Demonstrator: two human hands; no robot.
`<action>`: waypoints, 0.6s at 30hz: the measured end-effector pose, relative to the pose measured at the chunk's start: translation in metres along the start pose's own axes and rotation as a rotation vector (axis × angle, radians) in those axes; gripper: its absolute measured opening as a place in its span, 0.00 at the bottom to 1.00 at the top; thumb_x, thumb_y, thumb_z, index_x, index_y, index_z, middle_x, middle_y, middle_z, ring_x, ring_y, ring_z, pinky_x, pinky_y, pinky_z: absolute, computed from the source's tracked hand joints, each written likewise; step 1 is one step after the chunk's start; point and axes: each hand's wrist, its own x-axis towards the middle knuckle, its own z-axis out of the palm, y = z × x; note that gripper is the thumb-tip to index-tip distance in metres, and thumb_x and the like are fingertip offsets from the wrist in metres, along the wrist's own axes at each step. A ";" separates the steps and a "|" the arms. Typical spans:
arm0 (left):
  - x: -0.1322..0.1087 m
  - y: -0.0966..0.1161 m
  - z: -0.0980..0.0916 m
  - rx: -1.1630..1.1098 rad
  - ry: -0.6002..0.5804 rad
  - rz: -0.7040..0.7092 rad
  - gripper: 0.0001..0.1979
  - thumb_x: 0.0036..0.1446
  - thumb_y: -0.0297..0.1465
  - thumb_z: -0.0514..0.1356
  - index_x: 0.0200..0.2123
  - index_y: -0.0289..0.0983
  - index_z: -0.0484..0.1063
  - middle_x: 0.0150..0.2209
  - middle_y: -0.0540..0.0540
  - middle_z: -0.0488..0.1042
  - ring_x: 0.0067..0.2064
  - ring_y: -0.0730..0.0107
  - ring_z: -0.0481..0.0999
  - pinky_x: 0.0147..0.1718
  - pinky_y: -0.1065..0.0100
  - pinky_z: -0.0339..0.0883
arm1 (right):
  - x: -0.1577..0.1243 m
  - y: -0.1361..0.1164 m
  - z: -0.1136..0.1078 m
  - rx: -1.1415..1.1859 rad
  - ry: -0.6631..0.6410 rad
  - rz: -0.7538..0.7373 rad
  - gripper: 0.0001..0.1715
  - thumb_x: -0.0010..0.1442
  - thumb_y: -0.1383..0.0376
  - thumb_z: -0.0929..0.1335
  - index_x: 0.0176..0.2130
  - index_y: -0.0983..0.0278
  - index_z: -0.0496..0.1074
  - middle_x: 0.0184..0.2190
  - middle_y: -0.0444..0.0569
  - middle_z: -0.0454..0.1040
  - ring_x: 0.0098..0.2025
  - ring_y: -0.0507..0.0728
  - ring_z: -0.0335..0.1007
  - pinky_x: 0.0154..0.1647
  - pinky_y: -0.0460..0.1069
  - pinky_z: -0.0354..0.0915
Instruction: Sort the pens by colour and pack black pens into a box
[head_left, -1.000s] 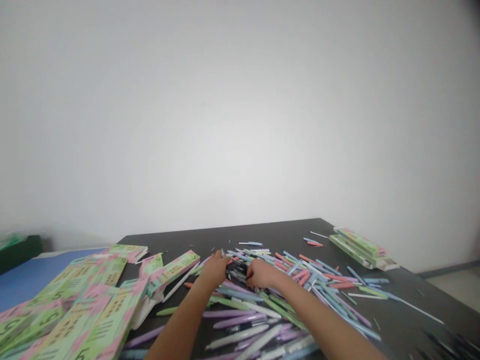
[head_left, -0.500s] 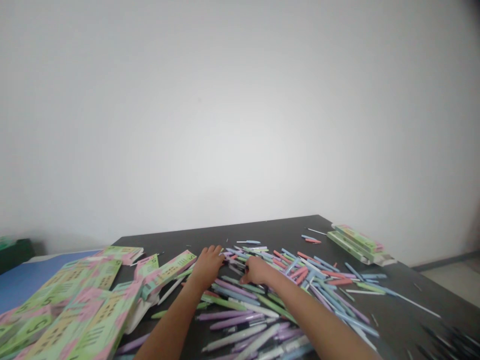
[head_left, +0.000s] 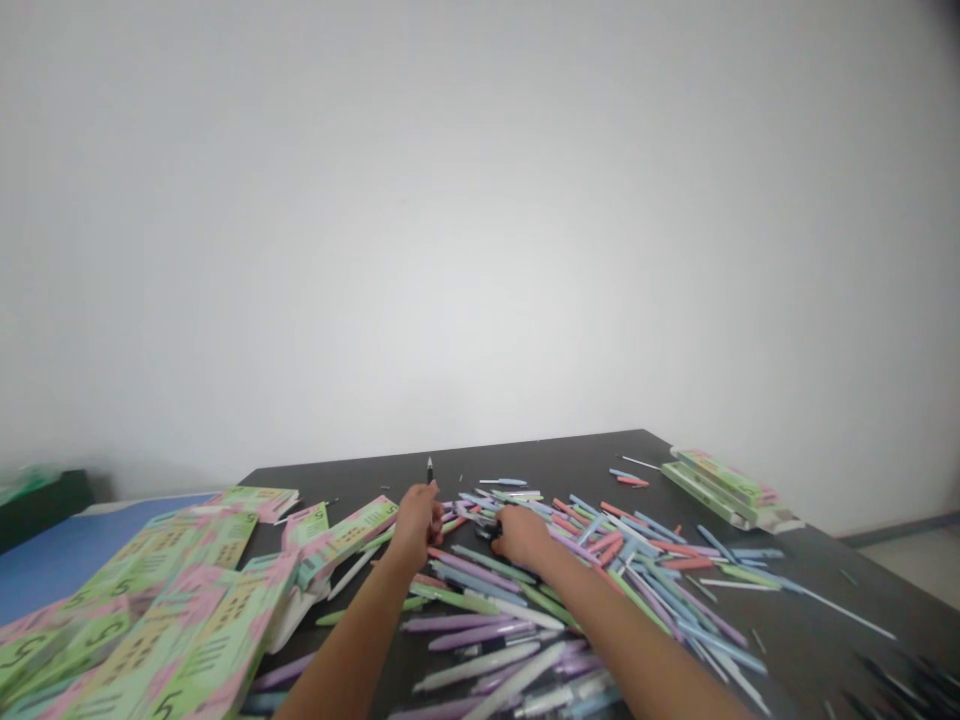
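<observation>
My left hand (head_left: 417, 520) is closed on a pen (head_left: 430, 471), whose black front part and silvery tip point up above the fingers. My right hand (head_left: 521, 535) is beside it, fingers curled low over the pile around something dark with a pale, silvery end; its kind cannot be made out. Beneath and between both hands spreads a heap of pastel pen barrels (head_left: 480, 622) in purple, green, blue, white and coral. Some pieces under the right hand are hidden.
Green and pink printed boxes (head_left: 225, 640) cover the left side of the black table (head_left: 360, 480). More boxes (head_left: 724, 485) lie at the back right. Thin white refills (head_left: 840, 612) lie on the right, and blurred black pieces (head_left: 911, 685) at the lower right. A blue sheet (head_left: 67, 565) lies far left.
My left hand has risen slightly from the pile, its fingers now closed around an upright pen. My right hand remains near the same spot, and the dark thing by its fingers shows more clearly.
</observation>
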 end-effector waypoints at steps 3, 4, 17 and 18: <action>-0.009 -0.012 -0.002 -0.059 -0.046 -0.110 0.17 0.61 0.43 0.51 0.39 0.35 0.66 0.25 0.55 0.65 0.18 0.83 0.59 0.16 0.76 0.57 | 0.002 -0.005 0.006 -0.015 0.015 0.005 0.16 0.43 0.63 0.70 0.36 0.64 0.76 0.38 0.56 0.77 0.41 0.63 0.73 0.38 0.50 0.64; -0.012 -0.015 -0.003 -0.065 -0.057 -0.132 0.17 0.61 0.43 0.51 0.39 0.35 0.66 0.25 0.55 0.65 0.19 0.83 0.59 0.16 0.76 0.57 | 0.003 -0.007 0.005 -0.014 0.015 0.011 0.17 0.43 0.62 0.70 0.36 0.64 0.76 0.38 0.56 0.77 0.40 0.63 0.73 0.37 0.50 0.64; -0.033 -0.025 -0.025 0.787 -0.288 0.321 0.13 0.54 0.38 0.61 0.25 0.35 0.68 0.28 0.52 0.70 0.35 0.69 0.71 0.40 0.60 0.66 | -0.015 -0.006 -0.077 0.206 0.165 0.051 0.17 0.57 0.60 0.60 0.33 0.65 0.74 0.31 0.53 0.77 0.34 0.57 0.72 0.27 0.45 0.56; -0.035 -0.027 -0.027 0.865 -0.322 0.368 0.12 0.54 0.37 0.61 0.25 0.35 0.68 0.30 0.51 0.71 0.37 0.68 0.71 0.42 0.58 0.65 | -0.021 -0.006 -0.076 0.210 0.124 0.024 0.15 0.57 0.61 0.61 0.32 0.64 0.75 0.28 0.52 0.77 0.31 0.56 0.72 0.26 0.45 0.56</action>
